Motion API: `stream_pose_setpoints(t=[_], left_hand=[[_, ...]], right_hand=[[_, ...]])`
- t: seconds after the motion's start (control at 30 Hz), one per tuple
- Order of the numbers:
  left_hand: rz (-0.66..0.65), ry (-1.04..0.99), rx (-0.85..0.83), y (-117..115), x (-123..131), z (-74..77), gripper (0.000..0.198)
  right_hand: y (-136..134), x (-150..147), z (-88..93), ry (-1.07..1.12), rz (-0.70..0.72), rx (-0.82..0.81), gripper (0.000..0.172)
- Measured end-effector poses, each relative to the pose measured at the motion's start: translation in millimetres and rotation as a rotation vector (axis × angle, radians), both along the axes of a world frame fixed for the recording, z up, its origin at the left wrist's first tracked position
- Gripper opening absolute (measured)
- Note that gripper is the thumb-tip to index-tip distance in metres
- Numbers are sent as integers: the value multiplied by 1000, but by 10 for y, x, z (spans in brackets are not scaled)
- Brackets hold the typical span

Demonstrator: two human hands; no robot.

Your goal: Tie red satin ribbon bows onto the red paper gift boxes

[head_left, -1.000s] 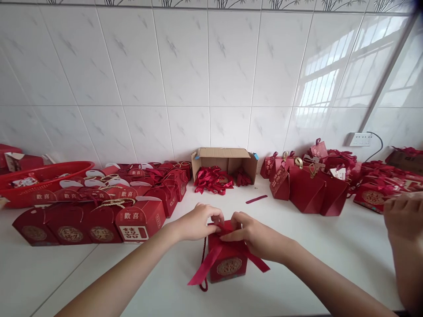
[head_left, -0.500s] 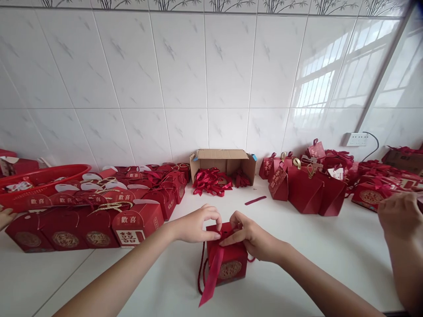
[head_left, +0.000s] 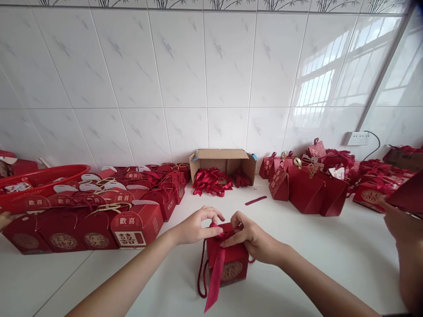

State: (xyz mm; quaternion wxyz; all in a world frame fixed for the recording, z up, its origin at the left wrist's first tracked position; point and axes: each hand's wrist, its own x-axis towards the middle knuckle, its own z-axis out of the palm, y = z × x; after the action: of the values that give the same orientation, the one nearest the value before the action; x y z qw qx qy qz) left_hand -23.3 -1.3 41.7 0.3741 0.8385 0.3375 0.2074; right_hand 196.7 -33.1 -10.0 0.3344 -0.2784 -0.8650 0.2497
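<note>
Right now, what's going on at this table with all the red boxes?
A person's left hand pinches a red ribbon on top of a small box. The right hand is at the box top too; its exact grip is hard to see. One ribbon end hangs down the front. Other boxes stand in rows to the left, and a carton behind holds more ribbons.

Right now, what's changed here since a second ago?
The left tail of the red ribbon has swung inward, down the front of the small red box; the right tail no longer shows. A dark red piece has come into view at a co-worker's hand. Your left hand and right hand stay at the box top; the cardboard carton stayed put.
</note>
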Motion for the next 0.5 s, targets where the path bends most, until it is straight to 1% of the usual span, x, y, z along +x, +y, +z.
stream_pose_setpoints(t=[0.1,0.23,0.3,0.37,0.5], left_hand=[[62,-60,-52,-83,45,-50,23],[114,-87,-69,-182,116,-81,25],[140,-125,-69,-197,158,-109,27],[178,-177,-83,-192,201,-152,32],[241,-282,-165,-164,270,-235,42]], right_hand=[[-14,4,38,48,-19,13,40],[-35,1,119,165,-159,2,15],[-34,-7,147,200,-210,-13,9],[-23,-21,157,235,-219,-67,9],[6,-56,126,368,-185,-242,17]])
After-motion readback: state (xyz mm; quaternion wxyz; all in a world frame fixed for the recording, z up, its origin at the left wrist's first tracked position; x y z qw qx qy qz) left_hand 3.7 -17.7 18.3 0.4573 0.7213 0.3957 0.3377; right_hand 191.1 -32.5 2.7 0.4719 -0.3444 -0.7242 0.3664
